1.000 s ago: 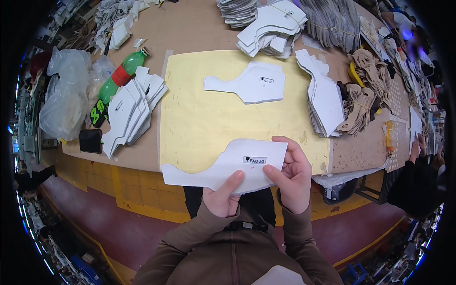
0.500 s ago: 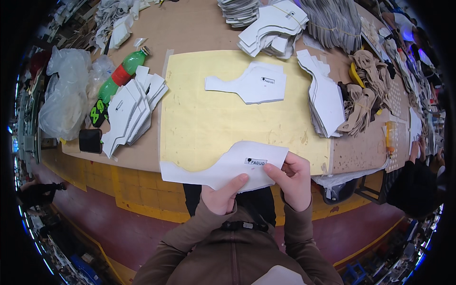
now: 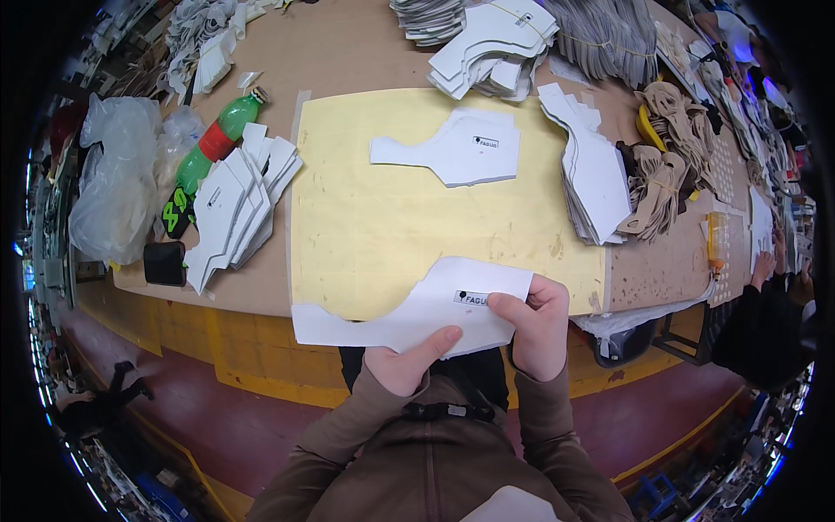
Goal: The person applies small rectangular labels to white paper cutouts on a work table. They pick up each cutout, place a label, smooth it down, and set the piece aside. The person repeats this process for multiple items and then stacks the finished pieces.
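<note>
A white cut shoe-upper piece (image 3: 391,322) with a dark printed label is held over the table's front edge, its narrow end to the left. My left hand (image 3: 409,361) pinches its lower edge, thumb on top. My right hand (image 3: 537,331) grips its right end, with the thumb beside the printed label; the fingers beneath are partly hidden. Beyond it, a similar white piece, or a few stacked together (image 3: 470,150), lies on the yellow sheet (image 3: 365,226). A fanned pile of white pieces (image 3: 228,209) is at the left, and another stack (image 3: 591,174) is at the right.
Left of the sheet are a green bottle (image 3: 204,143), a clear plastic bag (image 3: 117,183) and a dark phone (image 3: 164,264). Banded white (image 3: 491,43) and grey bundles (image 3: 604,39) stand at the back. Beige bundled pieces (image 3: 657,187) lie right. Another person's hands (image 3: 765,265) show far right.
Both hands keep hold of the white piece, which has tilted slightly; its left end is a little lower. The view has shifted slightly. A person in the background at lower left has moved.
</note>
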`<control>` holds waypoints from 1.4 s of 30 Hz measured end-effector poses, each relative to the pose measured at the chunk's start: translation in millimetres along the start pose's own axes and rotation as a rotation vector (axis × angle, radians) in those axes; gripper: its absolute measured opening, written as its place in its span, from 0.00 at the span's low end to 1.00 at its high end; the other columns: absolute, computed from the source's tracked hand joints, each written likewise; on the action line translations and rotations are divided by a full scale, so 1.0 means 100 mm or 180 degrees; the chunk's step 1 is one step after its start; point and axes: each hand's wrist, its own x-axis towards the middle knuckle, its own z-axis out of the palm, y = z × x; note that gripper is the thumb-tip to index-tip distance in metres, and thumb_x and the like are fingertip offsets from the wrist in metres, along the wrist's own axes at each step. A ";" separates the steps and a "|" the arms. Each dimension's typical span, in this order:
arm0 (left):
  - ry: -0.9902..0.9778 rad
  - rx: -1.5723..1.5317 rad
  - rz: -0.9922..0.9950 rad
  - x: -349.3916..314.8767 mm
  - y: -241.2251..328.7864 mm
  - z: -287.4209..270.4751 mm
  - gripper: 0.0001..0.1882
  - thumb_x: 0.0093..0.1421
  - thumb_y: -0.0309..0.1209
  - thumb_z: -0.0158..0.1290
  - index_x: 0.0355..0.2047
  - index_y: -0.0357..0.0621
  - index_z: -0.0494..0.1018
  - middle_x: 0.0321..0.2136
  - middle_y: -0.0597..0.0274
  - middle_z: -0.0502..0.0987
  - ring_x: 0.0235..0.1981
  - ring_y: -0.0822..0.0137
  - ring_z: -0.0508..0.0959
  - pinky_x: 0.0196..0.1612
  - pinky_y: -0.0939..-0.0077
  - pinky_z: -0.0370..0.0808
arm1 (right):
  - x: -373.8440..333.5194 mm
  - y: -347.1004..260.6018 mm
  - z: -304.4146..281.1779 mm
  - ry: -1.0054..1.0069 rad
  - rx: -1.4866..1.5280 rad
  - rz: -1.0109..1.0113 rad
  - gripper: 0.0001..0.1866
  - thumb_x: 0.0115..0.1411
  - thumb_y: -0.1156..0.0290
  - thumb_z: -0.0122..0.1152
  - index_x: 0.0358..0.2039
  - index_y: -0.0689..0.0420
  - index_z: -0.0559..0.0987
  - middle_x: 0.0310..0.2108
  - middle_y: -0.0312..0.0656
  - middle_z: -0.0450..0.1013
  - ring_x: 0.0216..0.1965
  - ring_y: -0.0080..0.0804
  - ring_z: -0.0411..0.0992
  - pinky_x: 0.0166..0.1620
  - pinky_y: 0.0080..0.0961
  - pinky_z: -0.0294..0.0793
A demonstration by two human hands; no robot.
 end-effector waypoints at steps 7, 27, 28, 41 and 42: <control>-0.0371 -0.1500 0.0288 0.01 -0.21 -0.05 0.27 0.59 0.20 0.58 0.59 0.31 0.65 0.53 0.48 0.75 0.54 0.56 0.77 0.58 0.62 0.74 | 0.00 -0.01 0.06 0.0098 0.0082 -0.0117 0.10 0.60 0.80 0.63 0.41 0.71 0.80 0.37 0.44 0.80 0.37 0.22 0.77 0.42 0.20 0.76; -0.0381 0.0038 0.0412 0.16 0.05 0.08 0.27 0.54 0.19 0.63 0.54 0.32 0.68 0.44 0.54 0.79 0.45 0.67 0.80 0.47 0.71 0.78 | 0.01 -0.15 -0.12 -0.0723 -0.0877 0.0106 0.09 0.54 0.78 0.63 0.36 0.67 0.79 0.31 0.40 0.74 0.36 0.23 0.70 0.44 0.23 0.69; -0.0380 0.0042 0.0432 0.17 0.05 0.07 0.27 0.54 0.19 0.63 0.54 0.32 0.68 0.44 0.54 0.79 0.45 0.67 0.80 0.47 0.71 0.78 | 0.02 -0.16 -0.12 -0.0727 -0.0814 0.0144 0.09 0.54 0.78 0.63 0.36 0.67 0.79 0.31 0.40 0.75 0.36 0.24 0.71 0.44 0.23 0.69; -0.0448 0.0236 0.0348 0.14 0.10 0.11 0.27 0.56 0.19 0.63 0.55 0.33 0.68 0.45 0.54 0.79 0.46 0.68 0.79 0.49 0.72 0.77 | 0.00 -0.18 -0.12 -0.0705 -0.1209 0.0196 0.14 0.52 0.77 0.62 0.40 0.68 0.81 0.33 0.42 0.77 0.36 0.25 0.73 0.42 0.24 0.73; -0.0465 0.0311 0.0321 0.14 0.11 0.12 0.27 0.56 0.19 0.63 0.55 0.33 0.68 0.46 0.55 0.79 0.46 0.68 0.79 0.49 0.72 0.77 | 0.00 -0.18 -0.14 -0.0708 -0.1227 0.0212 0.14 0.52 0.77 0.62 0.40 0.68 0.81 0.33 0.42 0.77 0.36 0.24 0.73 0.42 0.23 0.73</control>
